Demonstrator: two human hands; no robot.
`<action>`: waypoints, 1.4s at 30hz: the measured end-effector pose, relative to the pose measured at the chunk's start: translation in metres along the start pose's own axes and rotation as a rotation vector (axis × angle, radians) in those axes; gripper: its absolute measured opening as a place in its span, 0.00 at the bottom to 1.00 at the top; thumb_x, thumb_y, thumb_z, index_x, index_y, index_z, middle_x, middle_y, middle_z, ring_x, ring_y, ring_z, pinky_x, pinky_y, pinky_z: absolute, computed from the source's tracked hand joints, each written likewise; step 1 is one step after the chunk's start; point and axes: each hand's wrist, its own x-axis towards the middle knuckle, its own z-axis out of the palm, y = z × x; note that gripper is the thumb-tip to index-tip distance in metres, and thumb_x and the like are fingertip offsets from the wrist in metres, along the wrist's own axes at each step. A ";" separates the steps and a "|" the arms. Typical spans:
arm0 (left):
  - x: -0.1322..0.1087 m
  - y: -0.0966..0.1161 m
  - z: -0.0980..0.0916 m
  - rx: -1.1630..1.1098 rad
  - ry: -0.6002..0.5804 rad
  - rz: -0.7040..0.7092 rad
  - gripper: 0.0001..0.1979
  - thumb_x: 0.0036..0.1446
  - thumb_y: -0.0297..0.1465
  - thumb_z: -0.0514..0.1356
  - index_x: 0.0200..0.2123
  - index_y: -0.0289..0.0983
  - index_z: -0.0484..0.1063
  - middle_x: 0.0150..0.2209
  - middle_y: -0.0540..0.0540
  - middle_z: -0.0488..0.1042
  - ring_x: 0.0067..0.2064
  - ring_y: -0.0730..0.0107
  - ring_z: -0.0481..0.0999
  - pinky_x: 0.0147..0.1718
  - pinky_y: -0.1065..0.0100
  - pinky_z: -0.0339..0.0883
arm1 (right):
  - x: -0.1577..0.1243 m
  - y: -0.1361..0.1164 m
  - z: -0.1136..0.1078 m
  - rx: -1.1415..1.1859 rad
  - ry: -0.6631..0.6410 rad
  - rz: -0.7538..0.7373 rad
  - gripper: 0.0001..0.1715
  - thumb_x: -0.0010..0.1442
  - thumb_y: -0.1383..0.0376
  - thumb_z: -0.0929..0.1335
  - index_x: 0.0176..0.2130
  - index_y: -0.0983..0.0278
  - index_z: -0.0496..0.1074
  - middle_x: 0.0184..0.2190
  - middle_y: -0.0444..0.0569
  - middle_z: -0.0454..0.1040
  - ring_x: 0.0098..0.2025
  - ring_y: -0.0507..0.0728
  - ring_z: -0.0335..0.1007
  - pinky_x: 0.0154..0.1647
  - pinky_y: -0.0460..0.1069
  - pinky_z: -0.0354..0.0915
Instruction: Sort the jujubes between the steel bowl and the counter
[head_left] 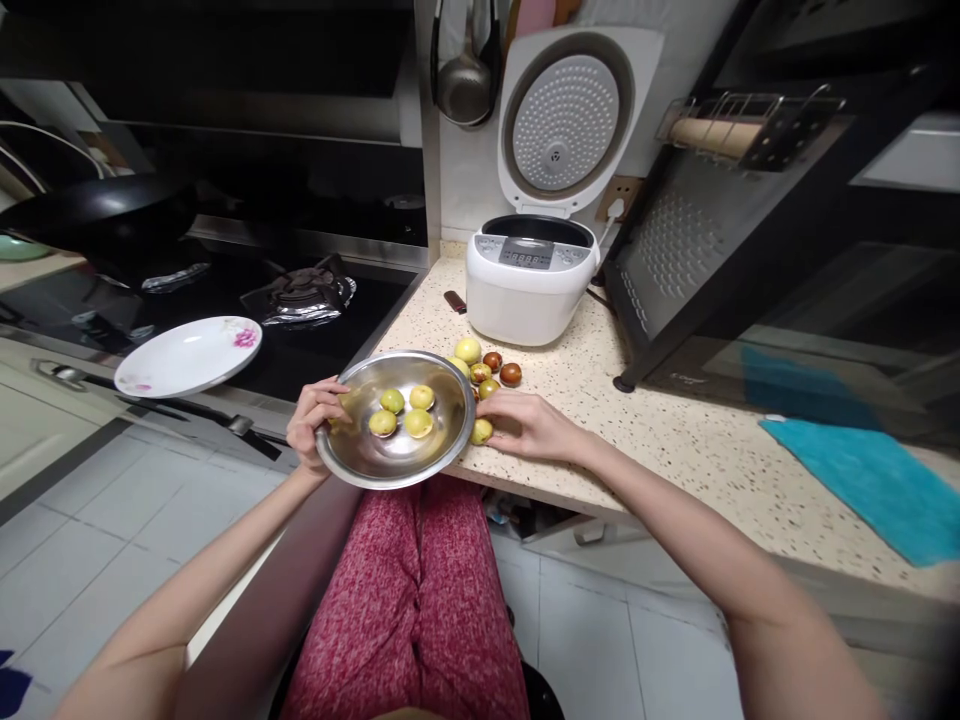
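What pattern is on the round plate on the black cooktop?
The round white plate bears pink flower prints near its rim; the head view shows it best.

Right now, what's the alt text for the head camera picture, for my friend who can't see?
A left hand holds a steel bowl of four green fruits at a counter edge. The right hand lies on the counter, touching another fruit beside the bowl. More fruits and an open white rice cooker sit behind.
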 end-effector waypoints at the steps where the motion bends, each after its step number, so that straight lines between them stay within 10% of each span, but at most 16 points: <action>1: 0.000 0.000 0.000 0.005 0.000 0.002 0.33 0.73 0.47 0.42 0.24 0.42 0.75 0.26 0.44 0.69 0.41 0.55 0.76 0.51 0.43 0.74 | 0.000 0.000 -0.002 -0.027 0.002 -0.004 0.15 0.68 0.62 0.70 0.54 0.60 0.75 0.50 0.52 0.81 0.51 0.58 0.77 0.55 0.56 0.73; 9: 0.000 0.000 0.001 0.002 -0.028 0.021 0.33 0.74 0.45 0.40 0.24 0.41 0.74 0.27 0.45 0.70 0.41 0.57 0.76 0.52 0.47 0.74 | 0.000 0.000 -0.018 -0.366 0.049 -0.008 0.16 0.71 0.65 0.67 0.56 0.60 0.77 0.54 0.52 0.81 0.55 0.61 0.78 0.58 0.61 0.76; 20: -0.003 -0.002 0.007 0.042 -0.028 0.047 0.29 0.73 0.43 0.45 0.24 0.39 0.73 0.28 0.46 0.75 0.40 0.60 0.78 0.52 0.49 0.76 | 0.017 -0.004 -0.011 -0.367 0.483 -0.134 0.24 0.66 0.69 0.71 0.61 0.61 0.73 0.52 0.57 0.80 0.49 0.61 0.80 0.41 0.55 0.81; 30: -0.002 0.005 0.009 0.061 -0.071 0.018 0.33 0.76 0.44 0.39 0.25 0.38 0.71 0.30 0.44 0.75 0.42 0.60 0.78 0.53 0.50 0.74 | 0.092 -0.028 0.002 -0.221 0.061 -0.190 0.19 0.66 0.68 0.69 0.56 0.61 0.72 0.51 0.55 0.79 0.54 0.63 0.76 0.53 0.59 0.75; 42: -0.001 0.007 0.008 0.010 -0.104 0.026 0.32 0.76 0.41 0.37 0.25 0.38 0.71 0.29 0.43 0.74 0.42 0.59 0.77 0.53 0.50 0.73 | 0.099 -0.015 0.015 -0.465 0.123 -0.277 0.17 0.72 0.70 0.65 0.57 0.61 0.73 0.50 0.56 0.80 0.51 0.61 0.78 0.50 0.56 0.76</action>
